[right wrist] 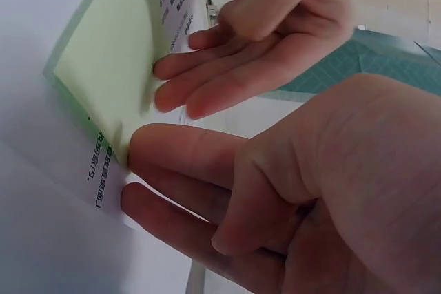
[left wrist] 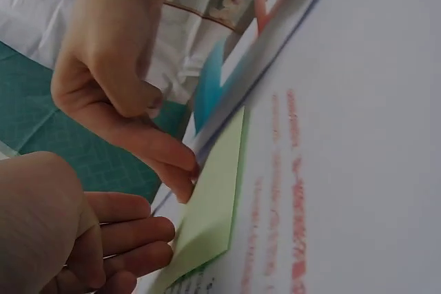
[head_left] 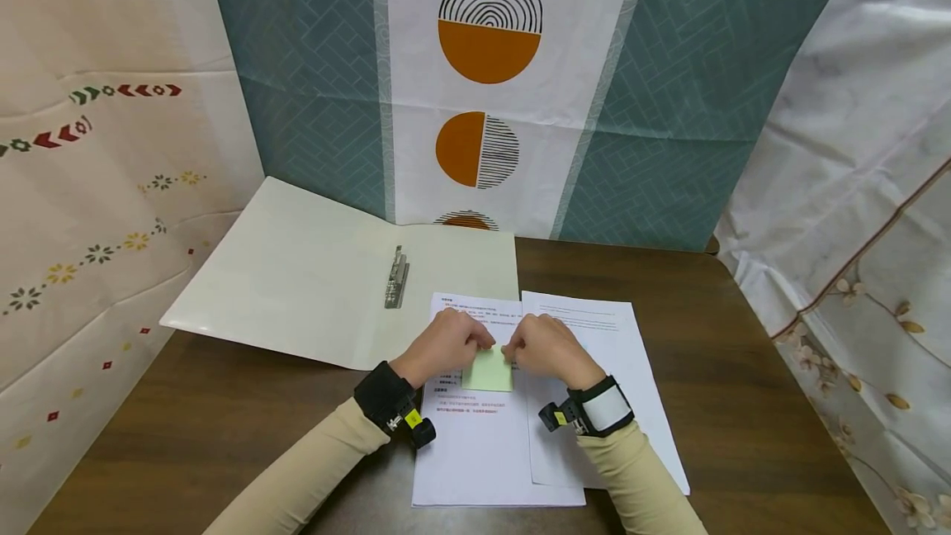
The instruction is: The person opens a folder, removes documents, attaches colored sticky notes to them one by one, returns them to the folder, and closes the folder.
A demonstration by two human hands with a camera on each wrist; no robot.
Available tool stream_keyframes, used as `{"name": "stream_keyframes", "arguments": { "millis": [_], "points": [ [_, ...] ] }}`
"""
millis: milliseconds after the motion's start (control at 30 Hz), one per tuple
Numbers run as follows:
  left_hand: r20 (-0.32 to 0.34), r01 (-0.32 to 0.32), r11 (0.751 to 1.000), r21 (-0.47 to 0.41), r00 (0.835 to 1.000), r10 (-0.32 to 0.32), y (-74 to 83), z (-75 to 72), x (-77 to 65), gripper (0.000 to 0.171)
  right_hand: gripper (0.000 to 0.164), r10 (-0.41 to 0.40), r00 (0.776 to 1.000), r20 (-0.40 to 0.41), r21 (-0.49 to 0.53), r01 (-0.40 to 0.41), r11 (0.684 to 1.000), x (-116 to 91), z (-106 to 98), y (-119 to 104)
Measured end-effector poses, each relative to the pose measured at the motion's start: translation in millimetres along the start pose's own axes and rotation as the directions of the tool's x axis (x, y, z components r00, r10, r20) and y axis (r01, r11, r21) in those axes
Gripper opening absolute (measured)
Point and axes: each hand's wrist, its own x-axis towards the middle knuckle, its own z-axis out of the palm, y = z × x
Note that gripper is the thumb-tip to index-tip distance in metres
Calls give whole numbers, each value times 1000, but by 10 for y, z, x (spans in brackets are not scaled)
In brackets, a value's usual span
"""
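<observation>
A pale green sticky note (head_left: 488, 374) lies on a printed paper sheet (head_left: 483, 461) with black and red text. My left hand (head_left: 443, 345) touches the note's far edge on the left with its fingertips. At the right end of that edge, the fingertips of my right hand (head_left: 548, 348) rest against the note. Both wrist views show the fingers fairly straight, pressing the sticky note (right wrist: 110, 53) rather than pinching it. The note's near edge stands slightly off the page in the left wrist view. A second paper sheet (head_left: 594, 337) lies under my right hand.
An open white folder (head_left: 297, 271) lies at the left back, its metal clip (head_left: 397, 277) upright near the spine. The papers overlap its lower right corner. Brown table (head_left: 743, 403) surrounds them, with a patterned curtain (head_left: 319, 64) behind.
</observation>
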Motion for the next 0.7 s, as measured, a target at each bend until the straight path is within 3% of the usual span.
{"name": "stream_keyframes", "arguments": {
  "millis": [133, 167, 333, 533, 633, 700],
  "points": [
    [-8, 11, 1000, 23, 1000, -11, -49, 21, 10, 38, 20, -17, 1000, -12, -17, 17, 1000, 5, -14, -8],
    [-1, 37, 999, 25, 999, -37, 40, -38, -1, 38, 20, -11, 1000, -13, -22, 11, 1000, 7, -17, -14],
    [11, 85, 994, 72, 996, -86, 50, -159, -5, 35, 22, 50, 999, -16, -27, -51, 998, -25, -94, -148],
    [25, 190, 976, 109, 981, -194, 32, -309, -40, 28, 22, -10, 999, -43, -30, 9, 1000, -25, -23, -66],
    [40, 173, 978, 118, 983, -178, 19, -318, -47, 28, 21, -10, 999, -35, -27, 9, 1000, -35, -10, -66],
    [67, 124, 986, 109, 989, -132, 19, -304, -38, 31, 22, 5, 1000, -29, -23, -5, 1000, -39, -11, -79]
  ]
}}
